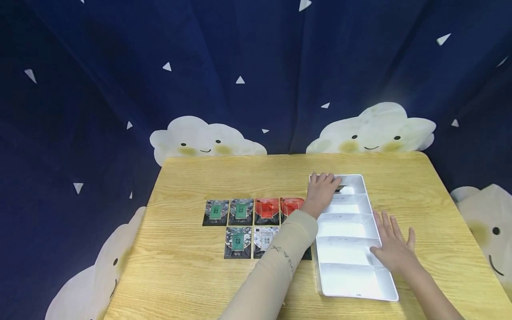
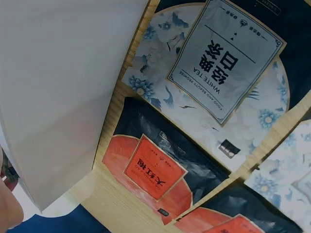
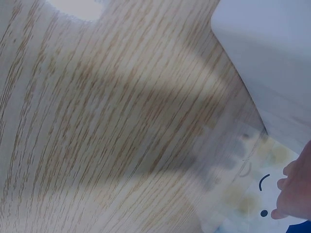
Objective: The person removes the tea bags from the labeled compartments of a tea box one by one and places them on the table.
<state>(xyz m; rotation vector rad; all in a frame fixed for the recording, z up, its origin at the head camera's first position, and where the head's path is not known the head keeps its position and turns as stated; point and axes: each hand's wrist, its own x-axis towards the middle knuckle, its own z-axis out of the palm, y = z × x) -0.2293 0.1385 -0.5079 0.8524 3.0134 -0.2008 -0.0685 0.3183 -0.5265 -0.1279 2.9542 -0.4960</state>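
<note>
A white plastic box [image 1: 360, 298] with several compartments in one column stands on the table. My left hand [image 1: 321, 193] is over its far-left corner and holds a tea packet [image 1: 340, 188], of which only a dark edge shows in the far compartment. In the left wrist view, part of the left hand [image 2: 9, 211] shows past the box wall [image 2: 63, 97]. My right hand [image 1: 396, 251] rests against the box's right side, fingers spread and thumb at the rim. Left of the box, flat tea packets lie in two rows, including green [image 1: 216, 212], red [image 1: 266, 210] and white [image 1: 265, 240] ones.
The left sleeve [image 1: 280, 262] crosses over some packets and hides parts of them. A wooden table [image 1: 180, 280] carries everything. Behind it hangs a dark blue curtain [image 1: 248, 44] with white clouds and triangles.
</note>
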